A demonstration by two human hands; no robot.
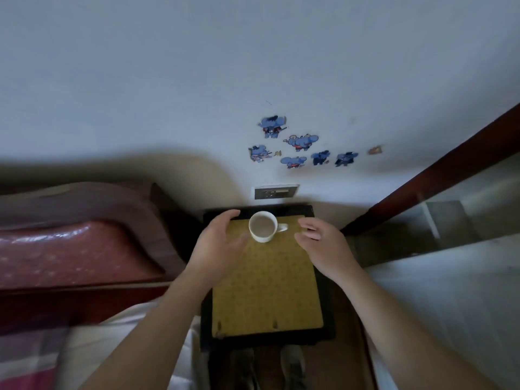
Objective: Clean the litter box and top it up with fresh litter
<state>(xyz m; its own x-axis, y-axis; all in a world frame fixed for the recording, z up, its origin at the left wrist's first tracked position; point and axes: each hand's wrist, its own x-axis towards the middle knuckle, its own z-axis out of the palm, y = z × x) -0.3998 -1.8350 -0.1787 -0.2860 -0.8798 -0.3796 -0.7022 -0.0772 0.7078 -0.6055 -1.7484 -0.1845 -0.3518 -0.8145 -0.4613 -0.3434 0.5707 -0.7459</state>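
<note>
A white cup (pixel 263 227) stands upright at the far end of a yellow perforated board (pixel 267 288), its handle pointing right and pale grainy contents inside. The board lies on a black tray or box (pixel 327 330) on the floor. My left hand (pixel 218 244) hovers just left of the cup, fingers spread and empty. My right hand (pixel 323 243) hovers to the cup's right, fingers apart, holding nothing. Neither hand touches the cup. No litter box is recognisable beyond this tray.
A bed with a red headboard (pixel 73 249) and bedding lies to the left. Another white-covered bed (pixel 450 305) is on the right, with a dark wooden rail (pixel 439 164) above. The wall ahead has a socket plate (pixel 276 191) and blue stickers (pixel 301 142). My shoes (pixel 267 367) stand below the tray.
</note>
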